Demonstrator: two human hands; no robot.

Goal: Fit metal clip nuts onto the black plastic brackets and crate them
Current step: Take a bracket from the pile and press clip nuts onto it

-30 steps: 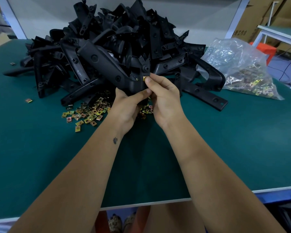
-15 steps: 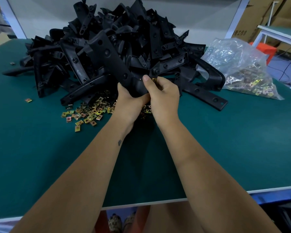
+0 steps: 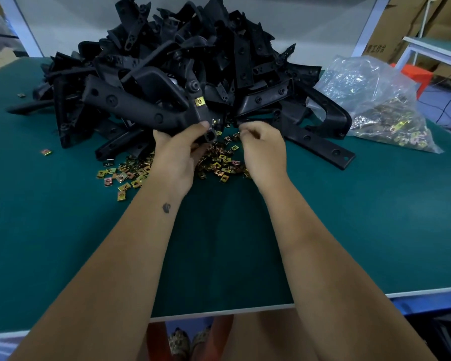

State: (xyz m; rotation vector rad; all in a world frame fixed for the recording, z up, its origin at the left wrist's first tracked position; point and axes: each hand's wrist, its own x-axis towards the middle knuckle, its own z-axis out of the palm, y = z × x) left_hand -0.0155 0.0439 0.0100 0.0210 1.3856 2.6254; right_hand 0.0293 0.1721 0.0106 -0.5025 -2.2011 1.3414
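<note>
- In the left hand [image 3: 177, 155], just above the green table [image 3: 349, 230], a long black plastic bracket [image 3: 141, 108] is gripped at its near end, thumb curled over the top and fingers wrapped beneath.
- The bracket is matte and moulded, with round screw bosses along its flat arm, and it slants up and away to the left of the grip.
- Just above the thumb, a small square clip nut [image 3: 200, 101] of yellowish metal sits clipped on the bracket's edge, its centre hole showing.
- Just right of that grip, apart from the bracket, the right hand [image 3: 264, 149] hovers low with fingers curled inward and tips drawn together; whether they pinch a nut I cannot tell.
- Directly under and between both hands lies a scatter of loose clip nuts [image 3: 219, 162], thin folded squares with a brassy, iridescent sheen, spreading out to the left on the felt-like surface.
- Behind the grip rises a tall heap of brackets [image 3: 206, 48], all black, angular and tangled, some flat and strap-like, some curved.
- To the right of the right hand, one flat bracket arm with holes [image 3: 320, 143] lies on the table, pointing away from the heap.
- Farther right, a crinkled clear plastic bag [image 3: 370, 100] holds more of the shiny nuts.
- Well left of the grip, a single stray nut [image 3: 46, 152] lies alone.
</note>
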